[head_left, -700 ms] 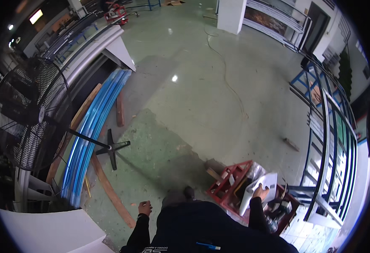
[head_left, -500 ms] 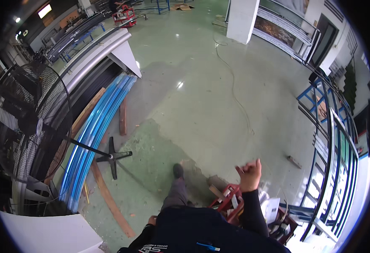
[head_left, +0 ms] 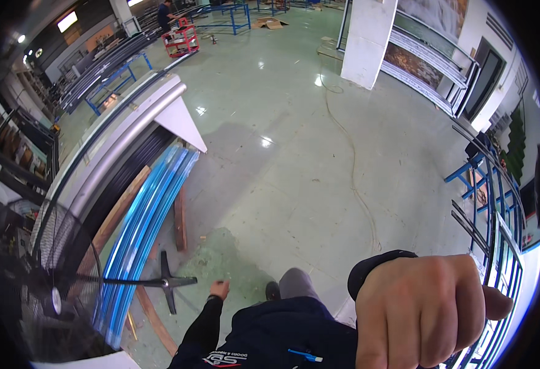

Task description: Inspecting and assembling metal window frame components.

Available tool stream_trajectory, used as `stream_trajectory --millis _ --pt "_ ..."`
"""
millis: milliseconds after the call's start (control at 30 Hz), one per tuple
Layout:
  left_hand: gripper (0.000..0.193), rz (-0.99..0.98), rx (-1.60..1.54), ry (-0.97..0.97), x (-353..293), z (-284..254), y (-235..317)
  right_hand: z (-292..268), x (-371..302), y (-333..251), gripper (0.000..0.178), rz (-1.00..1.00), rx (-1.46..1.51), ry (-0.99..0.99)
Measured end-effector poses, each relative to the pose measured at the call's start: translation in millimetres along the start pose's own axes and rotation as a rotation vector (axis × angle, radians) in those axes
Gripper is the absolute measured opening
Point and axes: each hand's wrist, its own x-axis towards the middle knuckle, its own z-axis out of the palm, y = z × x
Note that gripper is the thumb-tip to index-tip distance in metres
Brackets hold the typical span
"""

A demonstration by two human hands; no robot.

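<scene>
My right hand (head_left: 427,310) looms large at the lower right, close to the camera. Its fingers are curled into a fist with the back of the hand showing, so whatever may be inside the palm is hidden. A dark sleeve cuff shows behind it. Lower and left of the middle, my left hand (head_left: 219,289) hangs beside my body on a dark-sleeved arm. Its fingers look loosely closed and nothing shows in them. Nearest to it on the floor is the black cross-shaped base (head_left: 168,281) of a standing fan (head_left: 54,298). A blue pen (head_left: 305,355) is clipped on my dark shirt.
Blue-wrapped long profiles (head_left: 150,221) and wooden strips (head_left: 180,221) lie at left beside a grey-white bench (head_left: 122,132). A cable (head_left: 350,141) trails across the floor toward a white pillar (head_left: 368,46). Metal frames (head_left: 504,240) stand right. A co-worker (head_left: 165,15) stands far back near a red cart (head_left: 180,40).
My right hand has risen close to the camera. My left hand has swung forward into fuller view. The view has shifted, the fan now sits lower, and the red toolbox has left sight.
</scene>
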Motion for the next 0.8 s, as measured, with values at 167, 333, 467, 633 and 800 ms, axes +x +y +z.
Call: stream_trajectory --millis 167,333,467,633,800 --pt "0.050 0.203 -0.070 -0.165 171 74 265 -178 -16 -89 0.046 0.102 -0.139 0.152" --pt "0.050 0.177 0.017 -0.089 327 131 400 -393 16 -180 0.042 0.212 -0.218 0.048" --pt "0.061 -0.023 -0.008 -0.168 394 141 450 -573 72 -218 0.043 0.238 -0.226 -0.070" --pt "0.052 -0.049 0.208 -0.068 475 119 517 -833 157 -210 0.057 0.243 0.050 -0.080" --pt "0.047 -0.439 0.126 -0.022 605 113 642 -1084 186 -174 0.057 0.250 0.073 0.076"
